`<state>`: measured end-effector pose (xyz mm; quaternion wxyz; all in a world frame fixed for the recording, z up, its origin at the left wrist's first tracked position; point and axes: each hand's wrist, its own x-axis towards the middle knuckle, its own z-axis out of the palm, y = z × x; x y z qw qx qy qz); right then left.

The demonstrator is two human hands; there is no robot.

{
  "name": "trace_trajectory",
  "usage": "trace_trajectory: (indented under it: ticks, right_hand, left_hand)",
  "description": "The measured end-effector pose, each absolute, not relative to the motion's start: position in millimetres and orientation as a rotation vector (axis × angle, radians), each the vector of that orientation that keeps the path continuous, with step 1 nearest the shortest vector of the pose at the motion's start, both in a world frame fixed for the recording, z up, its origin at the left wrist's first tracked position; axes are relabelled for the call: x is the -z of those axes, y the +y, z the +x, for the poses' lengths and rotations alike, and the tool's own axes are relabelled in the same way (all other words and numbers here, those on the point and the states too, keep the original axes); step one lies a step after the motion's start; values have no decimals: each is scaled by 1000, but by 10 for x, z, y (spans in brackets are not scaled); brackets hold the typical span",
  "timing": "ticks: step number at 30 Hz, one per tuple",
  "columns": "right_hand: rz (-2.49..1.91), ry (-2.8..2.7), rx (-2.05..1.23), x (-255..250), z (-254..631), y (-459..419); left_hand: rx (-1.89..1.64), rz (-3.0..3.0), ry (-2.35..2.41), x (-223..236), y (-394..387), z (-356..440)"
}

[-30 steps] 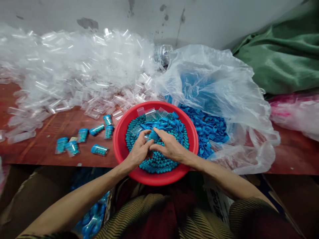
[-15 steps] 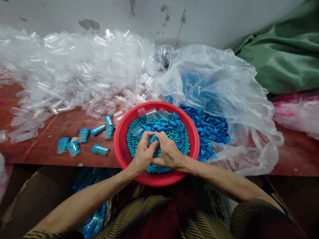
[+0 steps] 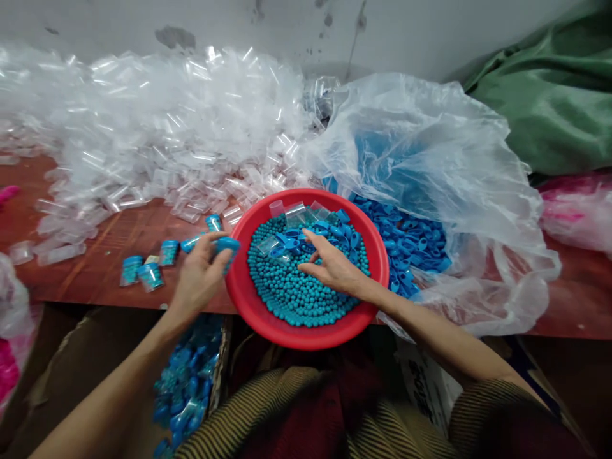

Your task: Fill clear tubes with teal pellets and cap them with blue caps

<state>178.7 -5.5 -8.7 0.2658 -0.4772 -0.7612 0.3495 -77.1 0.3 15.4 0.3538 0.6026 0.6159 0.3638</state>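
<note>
My left hand [image 3: 203,271], slightly blurred, grips a small blue-capped tube [image 3: 226,245] left of the red basin [image 3: 306,340]. Over the basin is my right hand [image 3: 329,261], its thumb and forefinger apart and nothing between them. Turquoise beads [image 3: 306,296] fill the basin. On top of the beads lie blue plastic caps [image 3: 351,239] and a few clear empty tubes [image 3: 295,213]. Several bead-filled tubes with blue caps [image 3: 150,274] rest on the table near my left hand, which partly hides some of them.
A large heap of clear tubes [image 3: 176,121] covers the back left of the table [image 3: 109,233]. More blue caps [image 3: 406,242] spill from a clear plastic bag [image 3: 459,159] on the right. Below the table edge, a box holds blue-capped tubes [image 3: 184,389]. Green cloth [image 3: 564,108] hangs back right.
Both hands were together over the basin around the blue-capped tube. My left hand has carried it left, past the rim; my right hand has let go and opened over the beads.
</note>
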Motion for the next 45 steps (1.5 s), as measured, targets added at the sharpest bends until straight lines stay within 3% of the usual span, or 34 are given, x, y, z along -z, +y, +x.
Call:
trace_trajectory:
  ticks: [6,14,18,27,36,41,45]
  right_hand:
    - [-1460,-2225,-870,154,2034,-21]
    - [-1470,-2746,-573,55,1514,135]
    - [-1498,-2784,-613,64,1454,314]
    - [-1551,-2376,-885,-34,2205,266]
    - [-1473,-2352,-995,37,2421,179]
    - [-1510,-2430,-783,-159,2501,137]
    - [-1675,-2757,-558,-400,2571,11]
  left_hand:
    - [-659,2269,2233,-188,-10,-1106]
    - [-32,2703,1568,-5,132,-378]
    - [225,2773,1272,193,203,-245]
    - [403,2836,1135,303,415,-16]
    - [568,2725,989,268,537,121]
    - [681,2629,1021,249,382,145]
    - [554,2379,1032,308,266,325]
